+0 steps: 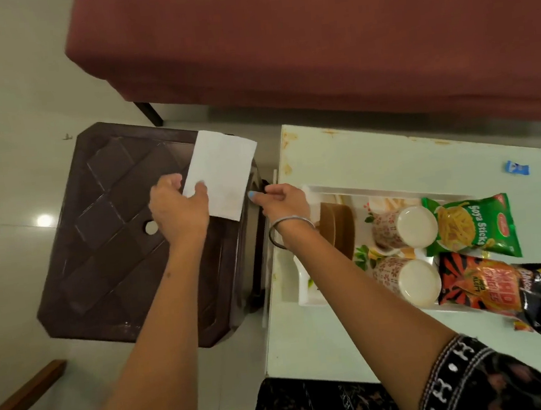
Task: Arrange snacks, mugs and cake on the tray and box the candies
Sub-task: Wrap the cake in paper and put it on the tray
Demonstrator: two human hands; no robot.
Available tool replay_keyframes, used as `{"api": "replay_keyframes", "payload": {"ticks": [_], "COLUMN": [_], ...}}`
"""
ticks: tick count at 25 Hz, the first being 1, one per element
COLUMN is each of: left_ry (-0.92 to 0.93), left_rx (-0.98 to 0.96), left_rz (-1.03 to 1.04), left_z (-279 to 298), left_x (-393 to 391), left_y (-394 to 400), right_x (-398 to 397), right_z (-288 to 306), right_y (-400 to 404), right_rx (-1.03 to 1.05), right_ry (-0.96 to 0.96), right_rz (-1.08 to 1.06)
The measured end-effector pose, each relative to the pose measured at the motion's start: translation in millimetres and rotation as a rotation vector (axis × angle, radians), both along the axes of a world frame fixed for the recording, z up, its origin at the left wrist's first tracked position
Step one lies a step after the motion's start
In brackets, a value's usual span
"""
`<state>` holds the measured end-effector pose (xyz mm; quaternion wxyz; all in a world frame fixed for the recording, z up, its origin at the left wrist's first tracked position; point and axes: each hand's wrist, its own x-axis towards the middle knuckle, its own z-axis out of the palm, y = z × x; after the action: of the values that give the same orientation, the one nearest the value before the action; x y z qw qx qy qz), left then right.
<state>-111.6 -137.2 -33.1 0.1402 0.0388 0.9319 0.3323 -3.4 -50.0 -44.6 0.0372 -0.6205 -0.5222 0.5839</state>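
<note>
On the white table (341, 340), one tray (306, 295) holds two snack packets (472, 226), two mugs (403, 228) and one brown cake (336, 228); left hand (179, 210) pinches one white paper (223, 173) over the brown stool (115, 219); right hand (283, 200) curls, fingers together, grip unclear

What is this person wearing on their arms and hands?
The left hand and forearm are bare. The right hand has light blue polish on a nail, and a thin metal bangle circles the wrist. A dark sleeve with a white patterned border covers the right upper arm.
</note>
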Motion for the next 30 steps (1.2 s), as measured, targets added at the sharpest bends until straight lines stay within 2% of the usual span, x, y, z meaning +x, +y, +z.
{"api": "replay_keyframes", "payload": {"ticks": [4, 8, 13, 17, 20, 26, 30], "left_ry": [-0.094, -0.201, -0.337, -0.335, -0.288, -0.301, -0.34], "left_rx": [-0.2, -0.291, -0.125, 0.01, 0.051, 0.137, 0.117], "left_rz": [-0.082, -0.062, -0.074, -0.109, -0.204, -0.398, -0.467], "left_z": [-11, -18, -19, -9, 4, 20, 20], "left_x": [-14, -22, -18, 8, 48, 133, 175], "left_y": [9, 9, 4, -2, 0, 18, 28], "right_x": [-30, -46, -46, -24, 12, 100, 138], "right_z": [-6, -10, -13, -2, 12, 25, 25], "right_y": [0, 1, 2, -2, -8, -10, -11], "right_rx": [-0.018, -0.05, -0.206, -0.01, 0.164, 0.276, 0.302], "right_ry": [-0.042, -0.082, -0.084, -0.041, -0.091, -0.153, -0.248], "right_rz": [0.096, 0.071, -0.022, 0.115, 0.165, -0.127, -0.238]}}
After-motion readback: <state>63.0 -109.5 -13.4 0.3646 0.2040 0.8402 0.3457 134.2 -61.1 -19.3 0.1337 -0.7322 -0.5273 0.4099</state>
